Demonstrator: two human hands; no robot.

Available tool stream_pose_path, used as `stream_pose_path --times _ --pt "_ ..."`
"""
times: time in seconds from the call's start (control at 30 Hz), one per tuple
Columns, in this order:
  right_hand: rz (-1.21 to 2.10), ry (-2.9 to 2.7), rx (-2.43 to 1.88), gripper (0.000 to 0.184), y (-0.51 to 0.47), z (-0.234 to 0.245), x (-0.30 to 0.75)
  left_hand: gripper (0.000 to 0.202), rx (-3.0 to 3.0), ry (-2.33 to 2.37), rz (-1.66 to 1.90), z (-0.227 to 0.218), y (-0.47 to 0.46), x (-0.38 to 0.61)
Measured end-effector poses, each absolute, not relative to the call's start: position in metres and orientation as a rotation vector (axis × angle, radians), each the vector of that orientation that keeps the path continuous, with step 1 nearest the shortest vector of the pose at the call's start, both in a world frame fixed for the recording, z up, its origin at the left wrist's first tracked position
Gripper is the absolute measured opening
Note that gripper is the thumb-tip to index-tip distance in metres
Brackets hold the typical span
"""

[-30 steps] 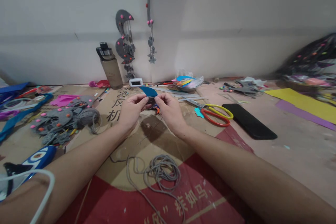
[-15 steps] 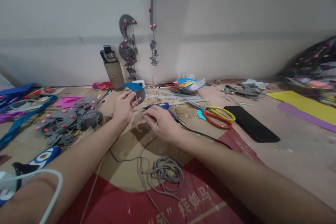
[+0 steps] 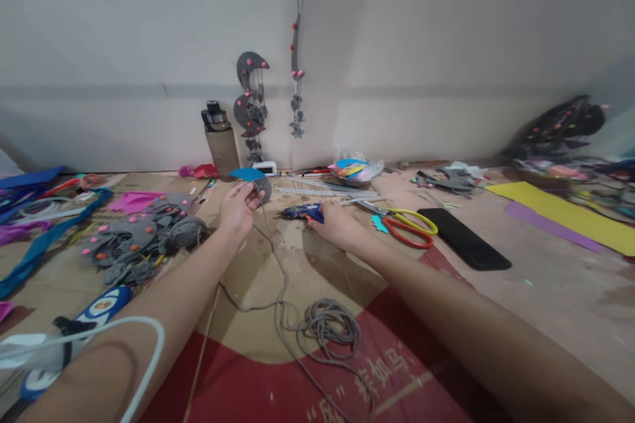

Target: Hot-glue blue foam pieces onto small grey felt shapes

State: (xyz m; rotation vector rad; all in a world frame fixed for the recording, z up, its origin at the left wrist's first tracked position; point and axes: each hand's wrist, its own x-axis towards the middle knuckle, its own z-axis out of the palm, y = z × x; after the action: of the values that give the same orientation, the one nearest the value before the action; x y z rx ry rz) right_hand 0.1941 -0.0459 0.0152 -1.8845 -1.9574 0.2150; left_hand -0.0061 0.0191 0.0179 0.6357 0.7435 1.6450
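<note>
My left hand (image 3: 239, 207) pinches a curved blue and grey felt piece (image 3: 254, 178) and holds it up above the cardboard. A grey cord (image 3: 278, 258) hangs from that piece down to a loose coil (image 3: 328, 326) near me. To the right, my right hand (image 3: 335, 223) is closed round the handle of a blue glue gun (image 3: 301, 212) that lies low over the cardboard, nozzle pointing left toward the felt piece.
Red and yellow scissors (image 3: 407, 225) and a black phone (image 3: 463, 247) lie right of my right hand. A pile of grey felt shapes (image 3: 133, 238) sits at left. A water bottle (image 3: 220, 141), hanging felt mobiles (image 3: 251, 106) and a bowl of scraps (image 3: 355, 170) stand by the wall.
Both hands held the blue piece together a second ago. My right hand then let go, reached down and right, and closed on the glue gun. My left hand kept the piece and shifted left.
</note>
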Motion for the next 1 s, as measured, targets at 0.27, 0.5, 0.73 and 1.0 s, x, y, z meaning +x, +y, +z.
stream_pose_path --times 0.27,0.5,0.73,1.0 --pt "0.400 -1.872 -1.947 0.016 -0.047 0.008 0.193 0.012 0.480 0.766 1.499 0.027 0.019 -0.006" --pt "0.608 -1.549 -1.843 0.021 -0.036 0.004 0.204 0.005 0.599 0.695 1.468 0.019 0.020 -0.003" --pt "0.734 -1.346 -1.131 0.038 -0.055 0.016 0.171 0.008 0.713 0.742 1.602 0.005 0.014 0.003" --pt "0.827 -1.471 -0.955 0.028 -0.060 0.025 0.155 0.016 0.747 0.814 1.664 0.002 0.010 0.009"
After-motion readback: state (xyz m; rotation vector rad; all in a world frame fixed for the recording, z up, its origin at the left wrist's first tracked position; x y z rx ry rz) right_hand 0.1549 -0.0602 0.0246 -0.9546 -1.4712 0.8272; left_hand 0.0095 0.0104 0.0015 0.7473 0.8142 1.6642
